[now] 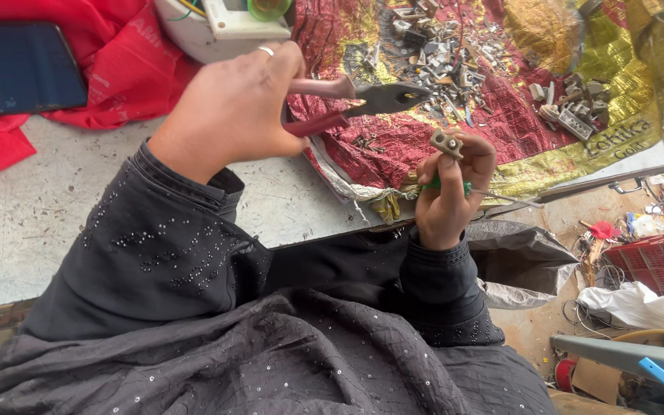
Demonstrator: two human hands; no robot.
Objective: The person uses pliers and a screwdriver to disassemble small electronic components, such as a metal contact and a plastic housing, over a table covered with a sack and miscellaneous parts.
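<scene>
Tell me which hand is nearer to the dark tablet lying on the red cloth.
Left. The left hand, gripping red-handled pliers, is up over the table just right of the tablet. The right hand, pinching a small beige part, is farther right, at the table edge.

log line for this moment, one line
left hand: holds red-handled pliers | right hand: holds small beige part, green-handled tool | apart

Red-handled pliers (351, 104) are lying level in the air above the bench, dark jaws pointing right and standing nearly closed. A small beige plastic part (446, 143) is sitting upright just below the jaw tip, apart from it. A green-handled tool (446, 185) is lying crosswise beneath it.
</scene>
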